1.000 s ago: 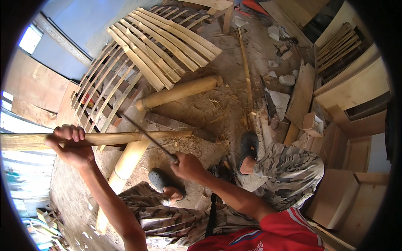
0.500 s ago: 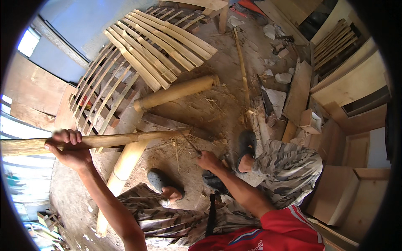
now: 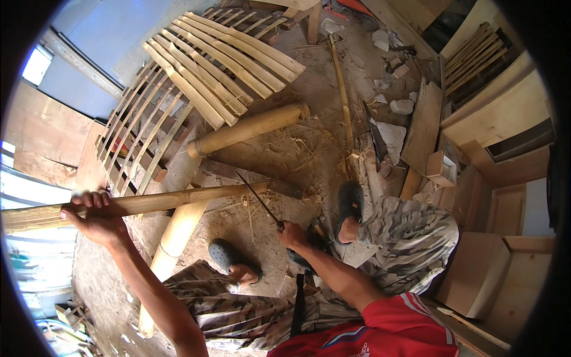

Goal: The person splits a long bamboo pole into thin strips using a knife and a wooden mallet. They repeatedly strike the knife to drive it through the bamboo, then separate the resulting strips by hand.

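Note:
My left hand (image 3: 98, 217) is closed round a long bamboo strip (image 3: 154, 201), which runs from the left rim towards the middle and lies across a thick bamboo pole (image 3: 175, 238). My right hand (image 3: 291, 234) grips the handle of a knife (image 3: 259, 199) with a long, dark, narrow blade. That blade slants up and to the left, crossing the strip near its right end; whether the two touch I cannot tell. Beneath the strip's right end is a dark wooden beam (image 3: 253, 178) on the ground.
Beyond the beam lies a bamboo log (image 3: 250, 130). Split bamboo slats (image 3: 223, 62) rest on a slatted frame (image 3: 140, 128) at the far left. A handsaw (image 3: 376, 137), stone pieces (image 3: 401, 107) and boards (image 3: 422, 125) lie to the right, beside wooden cabinets (image 3: 476, 273).
The knife has swung, so its blade now shows longer, its tip past the strip's far edge. My right hand has shifted slightly left and down. The strip has slid slightly left, still held.

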